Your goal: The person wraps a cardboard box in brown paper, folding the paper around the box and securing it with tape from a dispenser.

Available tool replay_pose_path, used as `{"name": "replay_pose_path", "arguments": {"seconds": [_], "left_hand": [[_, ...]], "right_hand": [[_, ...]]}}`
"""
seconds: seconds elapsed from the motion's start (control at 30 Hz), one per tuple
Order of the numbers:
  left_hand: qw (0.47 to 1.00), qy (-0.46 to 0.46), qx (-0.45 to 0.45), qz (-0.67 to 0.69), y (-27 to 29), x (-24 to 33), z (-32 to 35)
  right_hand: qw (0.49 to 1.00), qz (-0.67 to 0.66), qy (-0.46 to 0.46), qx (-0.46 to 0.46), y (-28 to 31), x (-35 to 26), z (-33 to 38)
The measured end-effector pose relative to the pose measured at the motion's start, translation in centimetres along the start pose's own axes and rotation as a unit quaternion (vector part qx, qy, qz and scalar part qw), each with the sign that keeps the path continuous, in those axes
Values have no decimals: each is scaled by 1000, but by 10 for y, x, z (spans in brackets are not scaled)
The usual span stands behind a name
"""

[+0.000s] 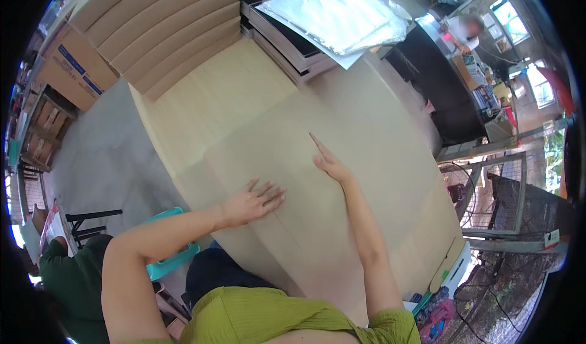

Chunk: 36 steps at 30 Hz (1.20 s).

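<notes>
Left grip (252, 203), brown cardboard (311, 210) beneath

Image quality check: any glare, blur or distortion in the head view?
Head view: window blown out; bright glare on the clear plastic wrap; fisheye bends edges toward a black rim; brown sheet looks soft at its far edge, possibly motion blur; left hand and right hand readable.
</notes>
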<state>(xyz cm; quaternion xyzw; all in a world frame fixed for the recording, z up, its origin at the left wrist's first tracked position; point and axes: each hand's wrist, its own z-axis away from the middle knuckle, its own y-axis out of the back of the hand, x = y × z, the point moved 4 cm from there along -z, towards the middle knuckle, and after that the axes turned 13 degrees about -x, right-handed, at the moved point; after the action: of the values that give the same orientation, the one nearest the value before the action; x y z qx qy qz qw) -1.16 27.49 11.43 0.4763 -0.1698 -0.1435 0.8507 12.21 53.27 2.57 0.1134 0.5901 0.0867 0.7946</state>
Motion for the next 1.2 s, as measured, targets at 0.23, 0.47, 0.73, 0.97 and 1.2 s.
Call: {"name": "replay_pose_path", "arguments": {"seconds": [0.23, 0.47, 0.73, 0.97, 1.2], "left_hand": [[998, 16, 57, -4, -20, 0, -7], [998, 8, 46, 51, -11, -1, -5], [998, 8, 64, 19, -3, 11, 1], [998, 38, 50, 24, -7, 9, 12], [923, 292, 251, -27, -35, 78, 46]], "right_hand": [[964, -31, -258, 63, -48, 22, 204], [853, 387, -231, 262, -178, -90, 179], [834, 407, -196, 318, -223, -97, 152], [799, 489, -247, 249, -223, -123, 128], [758, 436, -218, 433, -234, -102, 127]]}}
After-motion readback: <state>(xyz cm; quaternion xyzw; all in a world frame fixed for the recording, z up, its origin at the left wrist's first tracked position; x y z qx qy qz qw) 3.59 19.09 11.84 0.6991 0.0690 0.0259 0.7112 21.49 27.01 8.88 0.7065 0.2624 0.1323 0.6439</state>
